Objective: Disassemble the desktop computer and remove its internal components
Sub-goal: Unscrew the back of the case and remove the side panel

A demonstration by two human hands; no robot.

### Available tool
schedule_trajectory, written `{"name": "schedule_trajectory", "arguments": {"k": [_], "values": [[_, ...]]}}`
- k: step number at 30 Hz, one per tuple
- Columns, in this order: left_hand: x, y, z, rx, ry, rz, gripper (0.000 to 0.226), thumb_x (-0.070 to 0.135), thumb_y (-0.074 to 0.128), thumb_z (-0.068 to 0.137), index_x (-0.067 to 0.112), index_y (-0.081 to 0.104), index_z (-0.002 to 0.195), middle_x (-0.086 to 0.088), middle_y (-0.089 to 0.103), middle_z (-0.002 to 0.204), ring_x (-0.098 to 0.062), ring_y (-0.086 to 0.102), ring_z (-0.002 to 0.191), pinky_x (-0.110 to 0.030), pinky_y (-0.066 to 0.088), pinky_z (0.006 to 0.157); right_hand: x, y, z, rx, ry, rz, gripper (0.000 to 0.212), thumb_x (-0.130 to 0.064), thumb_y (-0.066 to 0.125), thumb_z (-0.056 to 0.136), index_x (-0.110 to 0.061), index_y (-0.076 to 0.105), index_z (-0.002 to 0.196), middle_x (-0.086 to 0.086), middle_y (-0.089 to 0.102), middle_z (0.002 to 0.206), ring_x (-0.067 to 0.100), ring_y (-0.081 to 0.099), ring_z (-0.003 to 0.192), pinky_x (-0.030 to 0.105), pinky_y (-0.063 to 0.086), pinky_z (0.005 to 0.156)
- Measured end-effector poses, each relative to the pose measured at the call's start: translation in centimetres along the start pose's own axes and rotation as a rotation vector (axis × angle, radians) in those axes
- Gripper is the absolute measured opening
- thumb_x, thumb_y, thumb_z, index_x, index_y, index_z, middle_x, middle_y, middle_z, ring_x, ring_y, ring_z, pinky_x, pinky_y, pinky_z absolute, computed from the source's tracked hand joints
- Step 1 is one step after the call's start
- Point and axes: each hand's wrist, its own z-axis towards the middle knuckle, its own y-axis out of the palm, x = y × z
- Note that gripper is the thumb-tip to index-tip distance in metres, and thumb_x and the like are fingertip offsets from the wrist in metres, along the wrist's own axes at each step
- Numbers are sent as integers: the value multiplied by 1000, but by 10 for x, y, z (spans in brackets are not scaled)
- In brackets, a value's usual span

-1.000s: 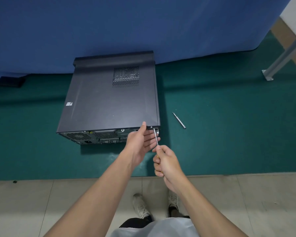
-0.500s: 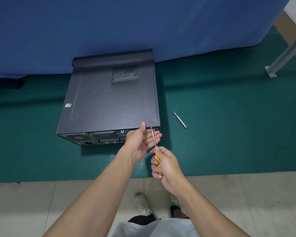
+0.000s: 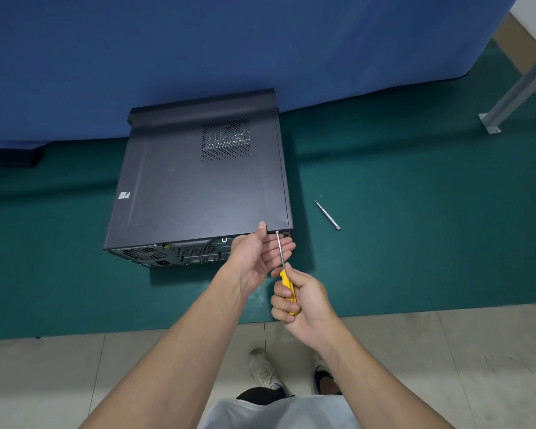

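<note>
Your right hand point(image 3: 304, 301) has drawn back toward lower centre, fingers curled round the yellow screwdriver point(image 3: 287, 281), and more of the handle is exposed. Its tip meets the rear top edge of the desktop computer point(image 3: 198, 187), which lies centre frame. Your left hand point(image 3: 254, 258) stays there, thumb on top, fingers loosely extended.

Black desktop computer case point(image 3: 198, 187) lies on its side — panel on, rear ports facing the person.

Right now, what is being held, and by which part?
The right grip holds the screwdriver by its yellow handle. The left grip holds nothing; its thumb only rests on the computer's rear top edge.
</note>
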Motion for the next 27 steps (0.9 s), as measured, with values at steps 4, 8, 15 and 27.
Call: {"name": "schedule_trajectory", "arguments": {"k": [4,8,15,27], "values": [[1,0,0,1,8,19,42,30,43,104,-7,60,94,-18,74,81,-25,74,74,-29,59,60,2,-3,6,-106,117,173,31,-34,52,91,-9,57,74,-5,29,48,6,19,31,17,11,34],[2,0,0,5,11,26,42,30,43,104,-7,60,93,-18,74,81,-26,74,74,-29,59,58,3,-3,8,-136,129,185,35,-38,53,89,-12,54,66,-6,27,47,5,18,31,18,11,33],[0,-1,4,-8,5,2,43,31,44,103,-8,61,95,-20,73,83,-27,74,76,-30,59,59,8,17,8,302,-178,-536,39,-41,37,102,-17,35,70,-6,29,51,9,21,38,18,19,37],[2,0,2,-10,-4,-13,43,30,44,104,-9,61,95,-20,73,83,-26,74,74,-30,60,59,22,41,4,671,-375,-1381,27,-31,28,103,-10,41,92,18,61,104,36,59,91,34,37,63]]}}
